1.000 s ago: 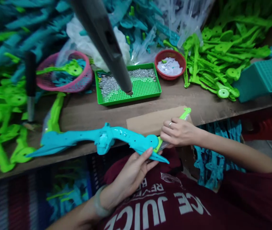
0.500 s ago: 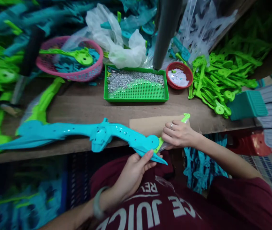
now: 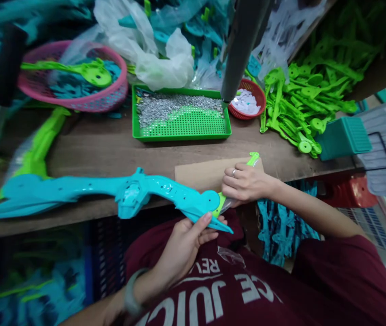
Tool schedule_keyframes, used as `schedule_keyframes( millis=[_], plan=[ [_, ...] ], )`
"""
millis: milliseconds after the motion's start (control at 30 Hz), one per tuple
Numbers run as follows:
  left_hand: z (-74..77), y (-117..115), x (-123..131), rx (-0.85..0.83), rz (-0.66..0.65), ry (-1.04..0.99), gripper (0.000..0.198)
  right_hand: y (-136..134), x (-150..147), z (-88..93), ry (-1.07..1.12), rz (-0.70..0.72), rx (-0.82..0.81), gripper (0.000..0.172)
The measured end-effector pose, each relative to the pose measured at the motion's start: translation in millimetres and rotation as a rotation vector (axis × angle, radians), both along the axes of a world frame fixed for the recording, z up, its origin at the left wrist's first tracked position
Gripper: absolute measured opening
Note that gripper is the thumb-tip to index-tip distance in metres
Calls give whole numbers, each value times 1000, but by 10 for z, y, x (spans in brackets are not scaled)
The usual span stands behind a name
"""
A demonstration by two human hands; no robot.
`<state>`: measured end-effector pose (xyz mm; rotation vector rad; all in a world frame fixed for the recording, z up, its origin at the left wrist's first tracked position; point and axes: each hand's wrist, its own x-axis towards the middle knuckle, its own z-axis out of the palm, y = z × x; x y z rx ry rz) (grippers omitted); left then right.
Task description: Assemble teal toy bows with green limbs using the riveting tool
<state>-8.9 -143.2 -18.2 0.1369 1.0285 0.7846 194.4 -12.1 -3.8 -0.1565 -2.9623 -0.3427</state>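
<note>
A long blue plastic toy bow lies along the table's front edge, its right end sticking out over the edge. My left hand grips the pointed tip at that end, thumb on top and fingers beneath. Wrapped round a bright green bow limb, my right hand hides most of it. The limb's hooked far end shows beyond my knuckles, and its near end meets the round blue joint. A second green limb extends from the bow's left end. Under my right hand lies a flat piece of cardboard.
A green tray of small screws stands behind the bow, below a hanging grey screwdriver. Left of it is a pink basket of blue parts; right, a red basket of white pieces. Green limbs are heaped at the right.
The view has shifted, so the table's contents appear further left. Both hands keep their holds on the bow and the green limb, with little visible change between them.
</note>
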Motion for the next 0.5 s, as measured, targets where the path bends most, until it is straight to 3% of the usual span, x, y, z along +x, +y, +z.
schedule_keyframes(
  millis=[100, 200, 500],
  plan=[
    [30, 15, -1, -38, 28, 32, 47, -49, -23, -20, -54, -63, -82, 48],
    [46, 12, 11, -66, 46, 41, 49, -97, -55, -36, -91, -111, -102, 46],
    [-30, -67, 78, -136, -175, 29, 52, -105, -167, 85, -127, -104, -163, 22]
  ],
)
